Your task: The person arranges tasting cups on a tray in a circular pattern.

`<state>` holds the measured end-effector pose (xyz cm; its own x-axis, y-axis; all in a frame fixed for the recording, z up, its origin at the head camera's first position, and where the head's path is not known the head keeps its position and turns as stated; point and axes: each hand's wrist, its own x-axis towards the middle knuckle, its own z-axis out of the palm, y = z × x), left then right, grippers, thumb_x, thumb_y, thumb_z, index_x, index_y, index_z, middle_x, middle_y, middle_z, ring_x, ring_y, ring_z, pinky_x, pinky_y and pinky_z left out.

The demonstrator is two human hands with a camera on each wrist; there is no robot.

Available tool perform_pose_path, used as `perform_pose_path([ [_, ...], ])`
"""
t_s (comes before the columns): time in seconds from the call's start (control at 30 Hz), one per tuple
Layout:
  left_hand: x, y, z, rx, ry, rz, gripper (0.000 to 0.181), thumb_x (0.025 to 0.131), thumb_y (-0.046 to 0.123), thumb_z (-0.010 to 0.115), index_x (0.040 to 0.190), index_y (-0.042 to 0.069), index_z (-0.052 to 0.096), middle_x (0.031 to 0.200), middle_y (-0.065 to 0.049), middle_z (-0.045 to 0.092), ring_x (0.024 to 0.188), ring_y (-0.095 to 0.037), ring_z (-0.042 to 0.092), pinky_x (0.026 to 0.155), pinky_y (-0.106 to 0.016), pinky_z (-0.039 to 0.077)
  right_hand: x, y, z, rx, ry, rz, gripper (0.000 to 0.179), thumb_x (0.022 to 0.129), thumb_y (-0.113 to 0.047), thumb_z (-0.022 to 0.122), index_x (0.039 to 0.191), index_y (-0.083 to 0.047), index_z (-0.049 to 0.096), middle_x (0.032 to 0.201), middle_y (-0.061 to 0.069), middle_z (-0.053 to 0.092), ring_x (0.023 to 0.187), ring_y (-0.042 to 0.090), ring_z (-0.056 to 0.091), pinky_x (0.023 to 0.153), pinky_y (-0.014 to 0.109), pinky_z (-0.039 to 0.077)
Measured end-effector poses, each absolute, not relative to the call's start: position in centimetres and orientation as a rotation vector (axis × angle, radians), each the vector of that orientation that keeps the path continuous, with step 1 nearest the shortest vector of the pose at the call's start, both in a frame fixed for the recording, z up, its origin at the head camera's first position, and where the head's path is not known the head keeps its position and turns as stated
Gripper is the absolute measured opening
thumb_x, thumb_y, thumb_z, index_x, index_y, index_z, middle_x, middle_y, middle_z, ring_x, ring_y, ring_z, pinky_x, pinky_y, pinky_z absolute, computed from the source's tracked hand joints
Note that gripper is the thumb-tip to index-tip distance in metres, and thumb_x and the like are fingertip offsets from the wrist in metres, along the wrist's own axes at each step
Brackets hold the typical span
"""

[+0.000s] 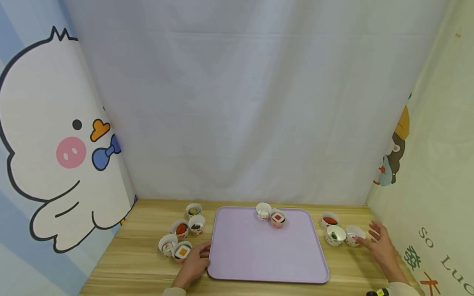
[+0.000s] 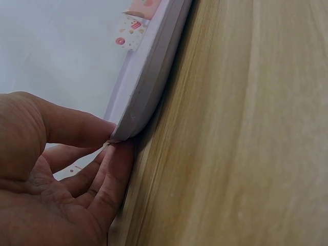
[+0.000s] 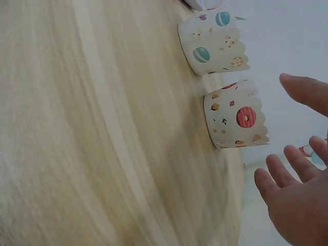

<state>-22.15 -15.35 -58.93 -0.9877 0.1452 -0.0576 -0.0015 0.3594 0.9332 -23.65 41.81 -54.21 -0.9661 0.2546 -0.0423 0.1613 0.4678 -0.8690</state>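
Note:
My left hand [image 1: 195, 262] pinches the left rim of a lilac rectangular tray [image 1: 266, 255]; in the left wrist view the thumb lies on top of the rim and the fingers are under it. Near the tray's back edge stand a white patterned paper cup [image 1: 263, 211] and a pink one [image 1: 278, 218] with a dark-rimmed white piece of sushi in it. To the right of the tray, my right hand [image 1: 383, 247] has its fingers spread apart beside a scalloped paper cup [image 3: 238, 115] with a red doughnut print. Nothing is held in that hand.
Beside that cup stand a cup with something green [image 1: 335, 236] and a cup with orange-red filling [image 1: 329, 221]. Left of the tray several filled cups cluster, including one with an orange-topped piece [image 1: 182, 251] close to my left hand. A pale curtain [image 1: 237, 123] hangs behind the wooden table [image 1: 126, 255].

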Motion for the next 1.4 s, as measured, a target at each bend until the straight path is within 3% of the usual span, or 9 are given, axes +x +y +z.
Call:
perform_pose_path([
  [0.2, -22.1, -15.4, -59.0, 0.128, 2.480, 1.705, 0.062, 0.071, -0.013, 0.057, 0.133, -0.015, 0.049, 0.122, -0.029, 0.061, 0.107, -0.036, 0.063, 0.083, -0.039, 0.057, -24.1, 42.0, -55.1, -0.349, -2.638, 1.573, 0.103, 0.088, -0.018, 0.072, 0.155, 0.004, -0.003, 0.158, 0.033, 0.013, 0.142, 0.047, 0.023, 0.096, 0.018, 0.041],
  [0.33, -22.1, -15.4, -59.1, 0.140, 2.474, 1.698, 0.062, 0.072, -0.013, 0.056, 0.133, -0.015, 0.049, 0.121, -0.028, 0.060, 0.107, -0.035, 0.063, 0.082, -0.037, 0.057, -24.3, 42.0, -55.8, -0.325, -2.599, 1.641, 0.098, 0.087, -0.009, 0.070, 0.154, 0.007, -0.001, 0.156, 0.034, 0.015, 0.140, 0.047, 0.023, 0.075, -0.003, 0.030],
  [0.5, -22.2, -15.4, -59.1, 0.140, 2.472, 1.708, 0.062, 0.072, -0.013, 0.057, 0.134, -0.015, 0.049, 0.121, -0.028, 0.061, 0.106, -0.034, 0.063, 0.081, -0.034, 0.057, -24.4, 41.6, -56.5, -0.296, -2.577, 1.626, 0.095, 0.086, -0.008, 0.071, 0.153, 0.007, 0.005, 0.153, 0.032, 0.023, 0.123, 0.018, 0.046, 0.078, -0.002, 0.033],
  [0.63, -22.2, -15.4, -59.0, 0.132, 2.469, 1.718, 0.063, 0.072, -0.013, 0.057, 0.134, -0.015, 0.049, 0.121, -0.028, 0.061, 0.106, -0.034, 0.063, 0.082, -0.035, 0.057, -24.5, 41.4, -56.8, -0.289, -2.568, 1.645, 0.094, 0.086, -0.011, 0.072, 0.153, 0.005, 0.009, 0.152, 0.030, 0.025, 0.097, -0.021, 0.034, 0.079, -0.001, 0.036],
  [0.73, -22.1, -15.4, -59.0, 0.142, 2.467, 1.724, 0.063, 0.071, -0.013, 0.056, 0.133, -0.016, 0.048, 0.121, -0.029, 0.061, 0.106, -0.035, 0.063, 0.082, -0.036, 0.057, -24.7, 41.3, -57.0, -0.304, -2.591, 1.661, 0.094, 0.087, -0.013, 0.071, 0.154, 0.004, 0.008, 0.154, 0.030, 0.023, 0.099, -0.022, 0.032, 0.079, -0.001, 0.034],
  [0.97, -22.1, -15.4, -58.9, 0.151, 2.466, 1.725, 0.063, 0.071, -0.013, 0.056, 0.133, -0.017, 0.047, 0.121, -0.030, 0.061, 0.106, -0.036, 0.064, 0.082, -0.037, 0.057, -24.9, 41.2, -57.0, -0.383, -2.642, 1.651, 0.097, 0.088, -0.018, 0.071, 0.156, 0.001, 0.005, 0.158, 0.029, 0.021, 0.135, 0.031, 0.031, 0.080, 0.001, 0.031],
  [1.1, -22.1, -15.4, -59.0, 0.148, 2.467, 1.723, 0.064, 0.070, -0.013, 0.056, 0.133, -0.017, 0.048, 0.121, -0.030, 0.061, 0.106, -0.036, 0.064, 0.082, -0.036, 0.057, -24.9, 41.2, -57.4, -0.430, -2.654, 1.593, 0.093, 0.087, -0.015, 0.072, 0.155, 0.002, 0.011, 0.156, 0.030, 0.027, 0.113, 0.001, 0.045, 0.078, 0.001, 0.032],
  [1.2, -22.1, -15.4, -59.1, 0.156, 2.471, 1.716, 0.064, 0.070, -0.013, 0.056, 0.133, -0.017, 0.047, 0.120, -0.030, 0.061, 0.106, -0.036, 0.064, 0.081, -0.036, 0.057, -24.9, 41.1, -57.7, -0.440, -2.636, 1.540, 0.086, 0.085, -0.010, 0.072, 0.152, 0.005, 0.020, 0.149, 0.032, 0.036, 0.091, -0.019, 0.037, 0.075, 0.002, 0.035],
  [1.4, -22.2, -15.4, -59.2, 0.155, 2.474, 1.699, 0.062, 0.072, -0.013, 0.056, 0.133, -0.017, 0.048, 0.121, -0.029, 0.061, 0.106, -0.036, 0.064, 0.081, -0.036, 0.057, -24.9, 40.8, -57.8, -0.437, -2.611, 1.440, 0.075, 0.082, -0.012, 0.074, 0.143, 0.007, 0.034, 0.139, 0.033, 0.046, 0.084, -0.018, 0.040, 0.072, 0.005, 0.038],
])
